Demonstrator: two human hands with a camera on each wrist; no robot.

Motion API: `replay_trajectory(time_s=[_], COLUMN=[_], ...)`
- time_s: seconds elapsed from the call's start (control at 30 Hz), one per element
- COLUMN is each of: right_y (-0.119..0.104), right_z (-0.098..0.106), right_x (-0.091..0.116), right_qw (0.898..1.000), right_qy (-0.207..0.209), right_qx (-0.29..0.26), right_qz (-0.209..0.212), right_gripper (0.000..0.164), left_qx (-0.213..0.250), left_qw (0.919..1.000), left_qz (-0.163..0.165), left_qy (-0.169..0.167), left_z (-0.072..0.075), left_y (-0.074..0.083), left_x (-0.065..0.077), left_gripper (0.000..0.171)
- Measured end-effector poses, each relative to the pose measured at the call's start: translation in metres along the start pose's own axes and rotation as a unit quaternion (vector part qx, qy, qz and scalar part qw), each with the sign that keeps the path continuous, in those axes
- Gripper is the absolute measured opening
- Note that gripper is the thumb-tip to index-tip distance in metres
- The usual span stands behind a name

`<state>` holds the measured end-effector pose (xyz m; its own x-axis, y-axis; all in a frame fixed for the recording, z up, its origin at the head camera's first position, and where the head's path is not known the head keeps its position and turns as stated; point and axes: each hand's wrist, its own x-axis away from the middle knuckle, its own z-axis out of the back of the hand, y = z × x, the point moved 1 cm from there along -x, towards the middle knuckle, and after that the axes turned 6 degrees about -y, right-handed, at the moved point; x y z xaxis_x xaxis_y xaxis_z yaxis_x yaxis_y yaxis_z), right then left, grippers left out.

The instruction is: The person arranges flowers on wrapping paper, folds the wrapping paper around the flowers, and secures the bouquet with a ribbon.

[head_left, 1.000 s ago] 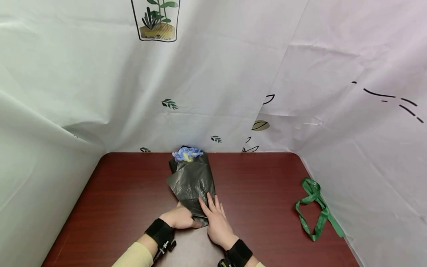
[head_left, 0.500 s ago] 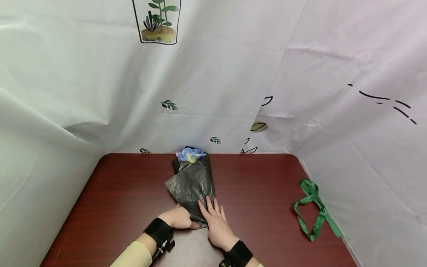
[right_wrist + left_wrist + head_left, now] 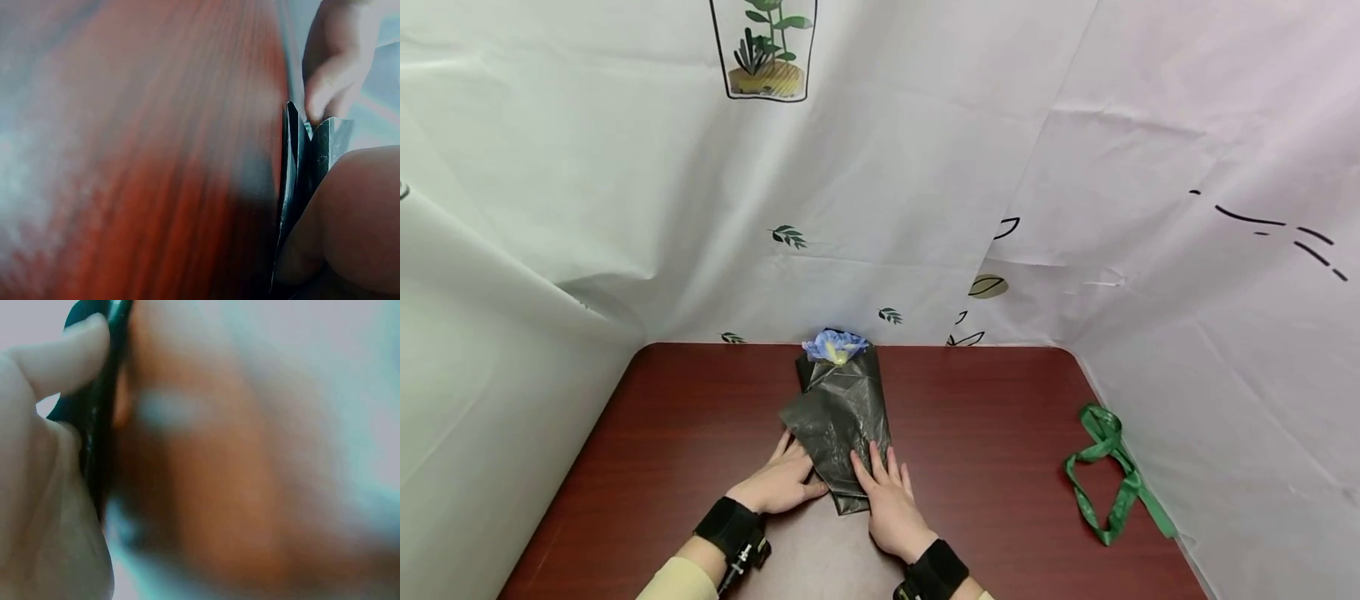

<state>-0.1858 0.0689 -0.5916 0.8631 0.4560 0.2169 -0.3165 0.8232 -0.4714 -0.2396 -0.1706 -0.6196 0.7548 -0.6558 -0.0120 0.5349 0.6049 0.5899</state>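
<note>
Pressing with spread fingers, the right hand (image 3: 891, 507) likely keeps the wrapper (image 3: 842, 417) folded; the left hand (image 3: 781, 482), fingers apart, touches its edge.

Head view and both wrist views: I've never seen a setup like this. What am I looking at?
There's no machine here: a person is working bare-handed. The head camera looks forward and down; the others, one worn at each black wrist band, give close, partly blurred views. On the reddish-brown table lie a black wrapper with a blue flower at its far end and, off to the right, a green ribbon. The right hand rests straight-fingered on the wrapper; the left hand is at its left edge, partly hidden by it. Neither clearly grips anything.
</note>
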Motion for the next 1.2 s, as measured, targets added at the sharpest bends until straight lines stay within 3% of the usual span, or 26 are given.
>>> replay_trajectory(time_s=[0.17, 0.5, 0.67, 0.77, 0.83, 0.97, 1.03, 1.2], right_y=[-0.001, -0.006, -0.010, -0.011, -0.011, -0.011, -0.010, -0.011], right_z=[0.001, -0.003, -0.006, -0.010, -0.012, -0.015, -0.015, -0.015], right_x=[0.001, -0.001, -0.005, -0.007, -0.008, -0.011, -0.012, -0.013], right_qw=[1.000, 0.999, 1.000, 0.998, 0.997, 0.998, 0.999, 0.999], right_qy=[0.000, 0.001, 0.009, 0.018, 0.020, 0.020, 0.020, 0.010], right_qx=[0.007, 0.047, -0.011, -0.067, -0.080, -0.053, -0.038, -0.035], right_qz=[-0.004, -0.001, 0.008, 0.000, -0.009, -0.022, -0.026, -0.027], right_gripper=[0.103, 0.097, 0.078, 0.062, 0.065, 0.083, 0.084, 0.084], left_qx=[-0.011, -0.014, -0.024, -0.015, -0.014, -0.025, -0.033, -0.053], left_qw=[0.9997, 0.9979, 0.9965, 0.9963, 0.9967, 0.9966, 0.9961, 0.9925], left_qz=[0.022, 0.056, 0.069, 0.069, 0.065, 0.066, 0.070, 0.101], left_qy=[-0.007, -0.028, -0.041, -0.048, -0.046, -0.042, -0.043, -0.044], left_z=[-0.008, -0.004, -0.002, 0.001, 0.002, 0.003, 0.005, 0.017], left_y=[-0.005, 0.002, 0.007, 0.012, 0.014, 0.017, 0.016, 0.003], left_x=[-0.001, -0.002, -0.001, -0.001, -0.001, -0.004, -0.006, -0.011], left_gripper=[0.075, 0.061, 0.044, 0.048, 0.052, 0.070, 0.077, 0.072])
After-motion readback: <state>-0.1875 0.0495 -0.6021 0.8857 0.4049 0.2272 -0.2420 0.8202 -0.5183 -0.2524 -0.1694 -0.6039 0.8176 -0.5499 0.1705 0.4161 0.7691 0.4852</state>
